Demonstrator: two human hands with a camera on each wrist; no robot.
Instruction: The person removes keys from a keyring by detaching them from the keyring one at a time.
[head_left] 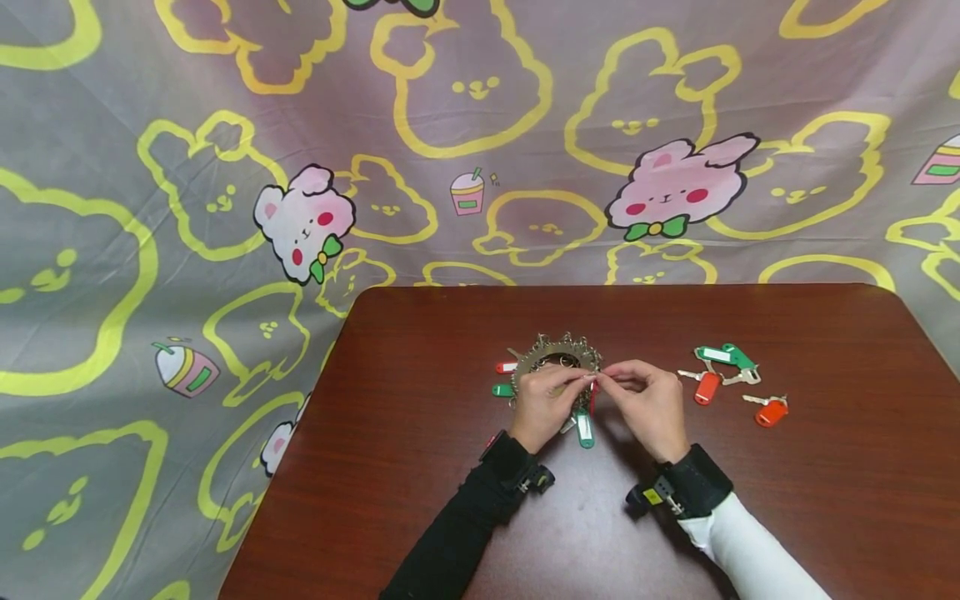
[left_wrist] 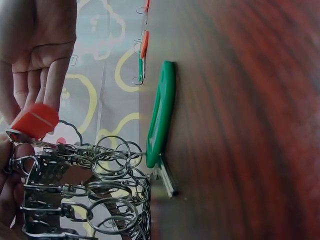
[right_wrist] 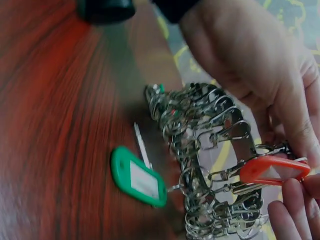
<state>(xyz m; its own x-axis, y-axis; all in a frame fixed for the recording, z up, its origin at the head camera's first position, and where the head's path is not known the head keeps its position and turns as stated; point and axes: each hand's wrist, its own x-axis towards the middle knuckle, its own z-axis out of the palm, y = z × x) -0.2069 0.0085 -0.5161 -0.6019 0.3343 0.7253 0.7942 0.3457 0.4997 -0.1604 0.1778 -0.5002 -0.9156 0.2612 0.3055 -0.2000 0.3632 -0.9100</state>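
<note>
A big metal ring of clips and small split rings (head_left: 555, 346) stands on the table, several key tags around its lower edge. My left hand (head_left: 546, 406) grips its near right side, thumb and forefinger at one clip. Opposite, my right hand (head_left: 649, 410) pinches a red key tag (right_wrist: 252, 170) by its ring end, and the fingertips of both hands meet there. The red tag (left_wrist: 37, 121) hangs close against the clips in the left wrist view. Below the hands, a green key tag (head_left: 585, 429) with a key lies on the table, joined to a split ring. My fingers partly hide the clip.
To the right lie loose keys with tags: a green pair (head_left: 726, 356), a red one (head_left: 707, 388) and another red one (head_left: 771, 412). At the ring's left side show a red tag (head_left: 507, 367) and a green tag (head_left: 502, 390). A patterned cloth (head_left: 480, 233) hangs behind the table.
</note>
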